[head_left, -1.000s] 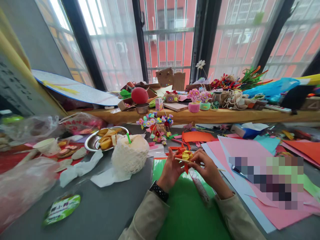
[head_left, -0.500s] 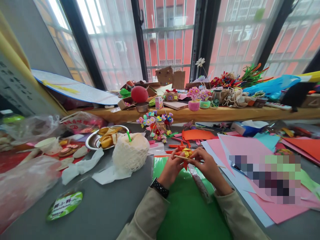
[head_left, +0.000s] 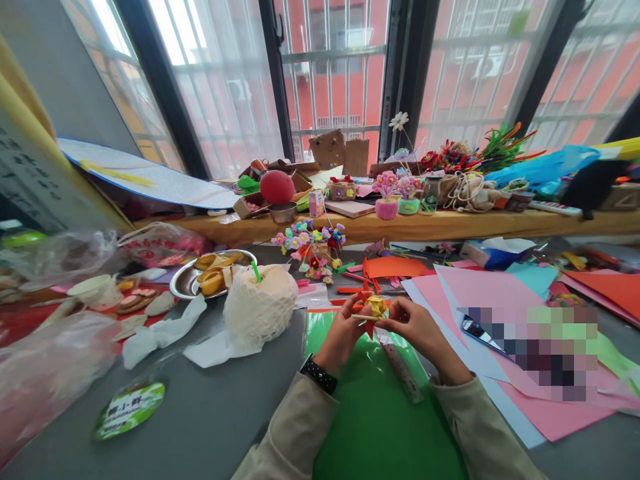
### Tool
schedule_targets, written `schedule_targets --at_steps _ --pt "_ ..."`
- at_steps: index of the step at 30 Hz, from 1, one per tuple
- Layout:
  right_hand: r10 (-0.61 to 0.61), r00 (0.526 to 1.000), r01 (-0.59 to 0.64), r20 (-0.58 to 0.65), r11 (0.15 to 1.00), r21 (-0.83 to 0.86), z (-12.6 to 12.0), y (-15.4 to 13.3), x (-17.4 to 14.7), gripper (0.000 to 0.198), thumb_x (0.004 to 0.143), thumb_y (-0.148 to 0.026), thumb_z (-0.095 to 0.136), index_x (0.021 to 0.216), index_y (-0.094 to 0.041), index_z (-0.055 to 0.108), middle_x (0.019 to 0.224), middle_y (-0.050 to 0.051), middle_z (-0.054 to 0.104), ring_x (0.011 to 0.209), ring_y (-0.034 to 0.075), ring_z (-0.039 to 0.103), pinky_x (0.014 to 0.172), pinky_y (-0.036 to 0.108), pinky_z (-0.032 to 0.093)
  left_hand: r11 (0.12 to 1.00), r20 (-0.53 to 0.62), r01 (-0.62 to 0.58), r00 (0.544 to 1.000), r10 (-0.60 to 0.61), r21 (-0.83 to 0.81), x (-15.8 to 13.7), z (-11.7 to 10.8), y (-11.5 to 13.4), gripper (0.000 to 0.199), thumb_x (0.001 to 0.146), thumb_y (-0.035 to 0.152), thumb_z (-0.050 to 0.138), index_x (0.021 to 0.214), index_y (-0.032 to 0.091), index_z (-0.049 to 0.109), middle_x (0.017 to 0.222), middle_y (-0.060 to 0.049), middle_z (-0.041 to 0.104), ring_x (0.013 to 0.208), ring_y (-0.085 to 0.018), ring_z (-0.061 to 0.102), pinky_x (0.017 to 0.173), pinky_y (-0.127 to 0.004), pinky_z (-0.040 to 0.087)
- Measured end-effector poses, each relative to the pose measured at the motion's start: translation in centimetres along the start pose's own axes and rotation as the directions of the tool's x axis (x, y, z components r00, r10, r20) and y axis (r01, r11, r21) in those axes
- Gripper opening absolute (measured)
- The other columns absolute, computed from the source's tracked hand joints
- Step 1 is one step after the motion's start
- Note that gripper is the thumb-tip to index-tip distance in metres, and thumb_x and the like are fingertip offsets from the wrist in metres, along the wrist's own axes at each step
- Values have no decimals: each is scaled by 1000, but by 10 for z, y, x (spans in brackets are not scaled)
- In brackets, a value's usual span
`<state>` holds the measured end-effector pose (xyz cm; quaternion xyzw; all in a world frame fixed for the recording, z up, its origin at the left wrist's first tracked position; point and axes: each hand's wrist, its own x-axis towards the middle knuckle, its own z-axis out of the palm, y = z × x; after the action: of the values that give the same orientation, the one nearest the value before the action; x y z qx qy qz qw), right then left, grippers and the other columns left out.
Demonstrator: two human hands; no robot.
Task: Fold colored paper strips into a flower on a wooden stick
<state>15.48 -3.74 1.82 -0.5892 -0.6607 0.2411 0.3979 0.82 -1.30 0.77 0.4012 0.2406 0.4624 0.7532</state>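
A white-speckled black band [head_left: 319, 375] wraps the wrist of the left hand [head_left: 343, 337], just beside the cuff of a loose, creased beige left sleeve [head_left: 295, 423]; the right sleeve [head_left: 477, 423] matches.

I'm viewing a craft corner, whether home or studio remaining unclear: colored paper [head_left: 487, 290] is spreading across the right of the table [head_left: 210, 413], artificial flowers [head_left: 303, 239] are clustering at the far side, more are standing on the far windowsill [head_left: 235, 231], and a bowl [head_left: 180, 287] is holding bananas [head_left: 214, 280] on the left.
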Motion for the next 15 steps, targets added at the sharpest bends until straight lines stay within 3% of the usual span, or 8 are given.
schedule_targets --at_steps 6,10,15 --pt "66 997 -68 36 997 38 -2 -4 -1 33 56 -44 64 62 -17 45 54 -4 47 50 10 42 46 21 31 1000 -11 1 1000 -1 9 -1 1 2 32 64 23 63 94 20 56 93 -5 58 77 -14 57 64 -22 42" --pt "58 992 -62 113 998 29 -3 -3 -1 29 60 -43 61 59 -15 54 52 -3 48 50 9 41 47 21 29 1000 -19 3 1000 -3 8 -2 2 2 34 63 23 63 96 18 55 90 -5 60 75 -13 57 64 -22 41" --pt "0 992 -16 124 992 122 -3 1 -1 29 62 -42 60 57 -15 52 55 -3 47 51 9 41 47 21 30 1000 21 -7 1000 7 -19 -2 5 2 36 63 22 64 96 18 54 86 -5 61 70 -12 57 54 -19 39"
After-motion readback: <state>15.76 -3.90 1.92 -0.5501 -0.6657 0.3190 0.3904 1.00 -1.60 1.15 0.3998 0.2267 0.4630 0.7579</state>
